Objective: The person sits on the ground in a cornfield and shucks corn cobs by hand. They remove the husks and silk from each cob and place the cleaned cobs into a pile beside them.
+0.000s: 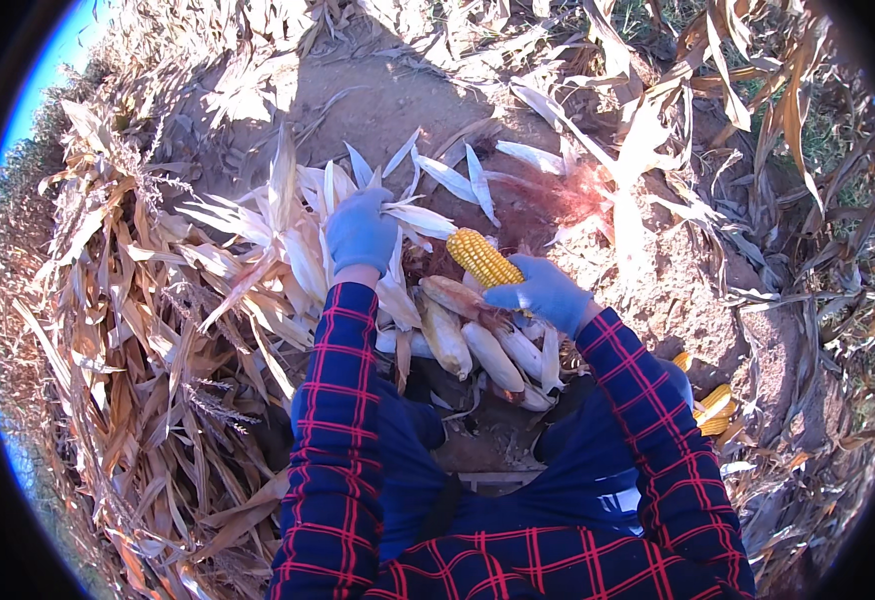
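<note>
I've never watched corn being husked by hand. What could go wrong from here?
The right hand holds the bare yellow cob only by its lower end, so it might slip onto the dirt. The left hand grips stiff pale husks; their dry edges could scratch despite the glove. The unhusked cobs piled at the knees could roll away.

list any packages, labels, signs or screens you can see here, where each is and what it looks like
None in view: no package, label, sign or screen.
What shows instead: the left hand in a blue glove on pale dry husks, the right hand in a blue glove holding a yellow husked corn cob, and unhusked ears piled on bare soil.
</note>
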A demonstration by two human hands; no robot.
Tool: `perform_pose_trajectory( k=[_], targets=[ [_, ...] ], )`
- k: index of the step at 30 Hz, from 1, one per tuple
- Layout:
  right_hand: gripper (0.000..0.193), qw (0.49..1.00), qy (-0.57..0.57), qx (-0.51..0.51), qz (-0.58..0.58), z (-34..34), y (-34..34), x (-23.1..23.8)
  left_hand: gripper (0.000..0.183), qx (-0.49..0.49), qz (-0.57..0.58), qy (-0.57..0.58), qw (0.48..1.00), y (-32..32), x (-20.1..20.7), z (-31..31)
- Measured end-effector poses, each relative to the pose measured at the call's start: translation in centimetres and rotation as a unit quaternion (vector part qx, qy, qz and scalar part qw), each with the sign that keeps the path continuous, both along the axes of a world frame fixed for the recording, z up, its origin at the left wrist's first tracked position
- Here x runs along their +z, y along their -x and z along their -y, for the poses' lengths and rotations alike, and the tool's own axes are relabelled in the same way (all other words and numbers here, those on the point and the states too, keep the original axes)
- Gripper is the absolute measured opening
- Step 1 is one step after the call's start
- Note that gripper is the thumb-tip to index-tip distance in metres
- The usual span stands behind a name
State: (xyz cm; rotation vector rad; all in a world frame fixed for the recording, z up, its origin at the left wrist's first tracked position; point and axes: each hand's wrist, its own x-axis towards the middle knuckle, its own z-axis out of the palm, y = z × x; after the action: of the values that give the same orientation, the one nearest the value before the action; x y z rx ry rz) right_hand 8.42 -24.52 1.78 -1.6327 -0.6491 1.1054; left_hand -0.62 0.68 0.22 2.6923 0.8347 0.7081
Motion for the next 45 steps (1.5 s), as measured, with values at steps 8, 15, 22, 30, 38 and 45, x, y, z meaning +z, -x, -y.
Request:
perform_pose_trajectory(
  k=[8,15,22,30,38,45],
  targets=[
    [0.051,0.966,0.09,-0.114,0.213,-0.3,-1.4,-3.0,0.044,-0.046,-0.081,0.428,0.899,-0.2,0.9,1.2],
    [0.048,0.885,0.09,-0.068,0.451,-0.5,-0.1,-2.4,0.047,-0.08,0.225,0.794,0.559,-2.0,0.1,5.4],
    [0.047,0.839,0.064,-0.041,0.54,-0.8,-0.1,-3.2,0.038,-0.08,0.298,0.819,0.483,-2.0,0.4,4.9],
    [0.048,0.854,0.031,-0.06,0.516,-1.7,1.0,-3.4,0.028,-0.009,0.409,0.8,0.44,-2.7,2.6,6.1],
    [0.046,0.952,-0.027,-0.093,0.289,-2.9,3.1,-3.8,0.035,-0.008,0.433,0.721,0.54,-2.8,4.0,6.4],
    [0.05,0.976,-0.139,-0.098,0.138,-3.6,4.0,-6.0,0.035,-0.008,0.437,0.726,0.531,-2.5,5.8,7.2]
  ],
)
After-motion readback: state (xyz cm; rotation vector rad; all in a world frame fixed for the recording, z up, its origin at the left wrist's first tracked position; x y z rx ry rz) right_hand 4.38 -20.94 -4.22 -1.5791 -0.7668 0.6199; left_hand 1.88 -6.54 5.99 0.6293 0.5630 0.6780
